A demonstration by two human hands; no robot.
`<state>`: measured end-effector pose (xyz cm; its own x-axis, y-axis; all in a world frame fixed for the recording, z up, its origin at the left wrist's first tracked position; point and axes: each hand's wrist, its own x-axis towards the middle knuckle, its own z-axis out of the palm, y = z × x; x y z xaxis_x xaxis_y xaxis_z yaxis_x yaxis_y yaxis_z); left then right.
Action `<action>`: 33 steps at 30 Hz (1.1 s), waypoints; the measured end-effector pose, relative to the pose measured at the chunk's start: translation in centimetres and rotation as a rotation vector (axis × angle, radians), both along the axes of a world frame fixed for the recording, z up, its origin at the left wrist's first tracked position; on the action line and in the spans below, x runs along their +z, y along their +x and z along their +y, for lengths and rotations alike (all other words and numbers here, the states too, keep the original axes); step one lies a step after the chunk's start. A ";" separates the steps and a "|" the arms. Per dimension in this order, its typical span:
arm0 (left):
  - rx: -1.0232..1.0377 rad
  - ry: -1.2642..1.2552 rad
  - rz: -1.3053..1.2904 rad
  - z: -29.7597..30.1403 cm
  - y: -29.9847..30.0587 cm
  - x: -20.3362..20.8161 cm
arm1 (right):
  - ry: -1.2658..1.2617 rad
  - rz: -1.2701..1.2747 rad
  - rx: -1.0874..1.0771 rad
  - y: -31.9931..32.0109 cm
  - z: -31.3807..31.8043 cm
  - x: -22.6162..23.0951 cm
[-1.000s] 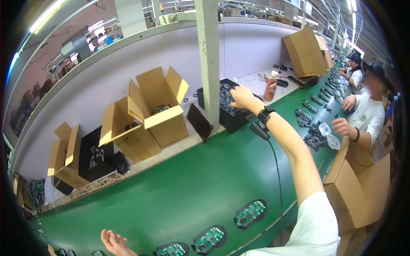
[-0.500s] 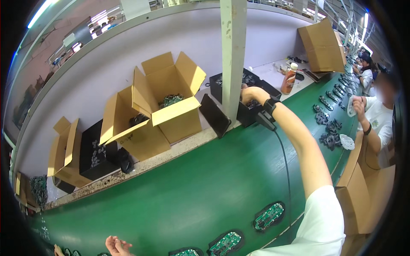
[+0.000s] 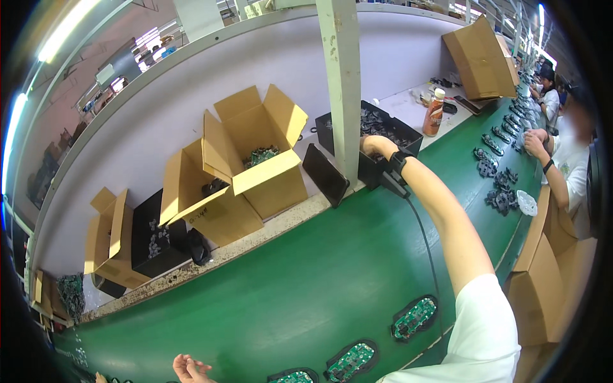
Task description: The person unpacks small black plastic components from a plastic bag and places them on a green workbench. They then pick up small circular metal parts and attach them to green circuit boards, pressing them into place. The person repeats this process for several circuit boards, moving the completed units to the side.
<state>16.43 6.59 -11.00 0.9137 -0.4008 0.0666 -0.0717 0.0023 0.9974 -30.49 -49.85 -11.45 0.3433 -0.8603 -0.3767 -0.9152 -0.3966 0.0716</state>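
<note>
My right arm reaches across the green belt, and my right hand (image 3: 378, 147) dips into a black bin (image 3: 408, 135) behind the white post. The bin holds many small black parts (image 3: 383, 123); its wall hides my fingertips, so I cannot see what they touch. A black wrist strap (image 3: 399, 161) with a cord circles that wrist. At the lower edge, my left hand (image 3: 191, 369) hovers over the belt, fingers loosely bent and somewhat apart, nothing visible in them. Nearby lie black shells with green circuit boards (image 3: 350, 362), and another such shell (image 3: 414, 318) farther right.
Along the belt's (image 3: 274, 281) far side stand an open carton (image 3: 271, 191) of green boards, another carton (image 3: 220, 220), a black box (image 3: 150, 242) and an upright black panel (image 3: 324, 175). A post (image 3: 341, 83) and an orange bottle (image 3: 433, 113) stand near the bin. Co-workers sit at right.
The view has shifted slightly. My right hand stays at the black bin, and my left hand remains low over the belt. The co-worker's hands at right have come down.
</note>
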 end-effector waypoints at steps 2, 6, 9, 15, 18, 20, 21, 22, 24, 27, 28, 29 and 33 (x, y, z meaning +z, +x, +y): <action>-0.002 0.003 -0.001 0.1 0.0 0.1 | 0.012 -0.035 -0.060 1.0 1.6 1.6; 0.006 -0.014 -0.012 1.0 0.5 0.2 | -0.214 -0.250 -0.328 2.1 4.9 4.6; -0.021 -0.009 0.019 0.5 0.0 0.0 | -0.275 -0.635 -0.374 -1.4 4.7 4.1; -0.017 0.020 0.044 0.4 -0.3 0.0 | -0.485 -0.482 -0.202 -1.1 6.8 5.4; -0.015 0.018 0.052 0.1 -0.8 0.3 | -0.522 -0.477 -0.176 -2.0 7.5 6.0; -0.025 0.003 0.041 -0.1 -1.1 0.1 | -0.579 -0.514 -0.145 -3.0 9.1 7.4; -0.040 0.003 0.048 0.4 -0.7 0.0 | -0.561 -0.543 -0.109 -2.2 11.2 8.8; -0.054 0.002 0.056 0.8 0.1 0.0 | -0.465 -0.575 -0.115 -1.5 13.6 10.2; -0.046 -0.021 0.062 1.5 0.5 -0.6 | -0.336 -0.617 -0.015 -0.8 17.7 11.5; -0.003 -0.059 0.001 0.4 -0.6 0.0 | -0.039 -0.810 0.199 2.0 25.2 10.6; -0.022 -0.077 -0.019 0.1 -1.2 0.2 | 0.059 -0.853 0.259 3.3 27.7 9.4; -0.051 -0.081 -0.015 0.0 -1.5 -0.2 | 0.161 -0.816 0.285 4.4 30.6 8.7; -0.143 -0.119 -0.030 -0.7 -1.9 -0.4 | 0.307 -0.803 0.482 9.4 38.5 5.1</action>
<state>14.57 5.93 -11.39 0.8447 -0.5144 0.1482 -0.0922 0.1330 0.9868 -21.10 -11.32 -6.31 0.8832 -0.4648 -0.0621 -0.3825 -0.6374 -0.6688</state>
